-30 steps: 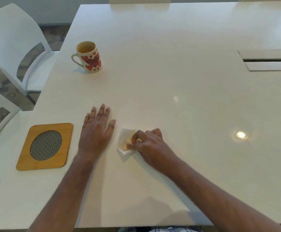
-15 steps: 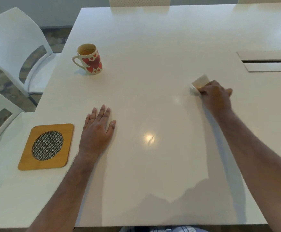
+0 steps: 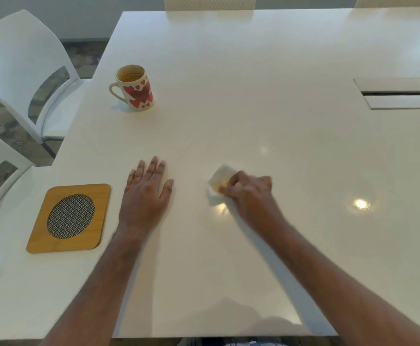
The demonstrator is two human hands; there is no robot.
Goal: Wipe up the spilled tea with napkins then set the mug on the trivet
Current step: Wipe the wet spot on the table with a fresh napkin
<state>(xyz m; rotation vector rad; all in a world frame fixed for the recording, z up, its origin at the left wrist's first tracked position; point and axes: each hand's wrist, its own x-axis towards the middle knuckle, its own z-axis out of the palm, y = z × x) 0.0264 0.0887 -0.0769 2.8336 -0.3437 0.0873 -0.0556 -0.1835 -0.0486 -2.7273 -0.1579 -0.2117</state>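
R hand (image 3: 247, 193) grip clenched on stained napkin (image 3: 220, 182), pressed to table (image 3: 254, 108), right of trivet (image 3: 70, 218). L hand (image 3: 146, 196) flat, released, between trivet & napkin. Mug (image 3: 135, 87) beyond trivet, well apart.

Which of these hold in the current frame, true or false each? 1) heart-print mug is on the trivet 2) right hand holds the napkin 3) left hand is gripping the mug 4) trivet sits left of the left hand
1) False. The white ceramic mug with red hearts stands on the bare white table, apart from the square bamboo trivet with a woven mesh centre.
2) True. The right hand grips the tea-stained white paper napkin against the table.
3) False. The left hand lies flat on the table, fingers straight, well short of the mug.
4) True.
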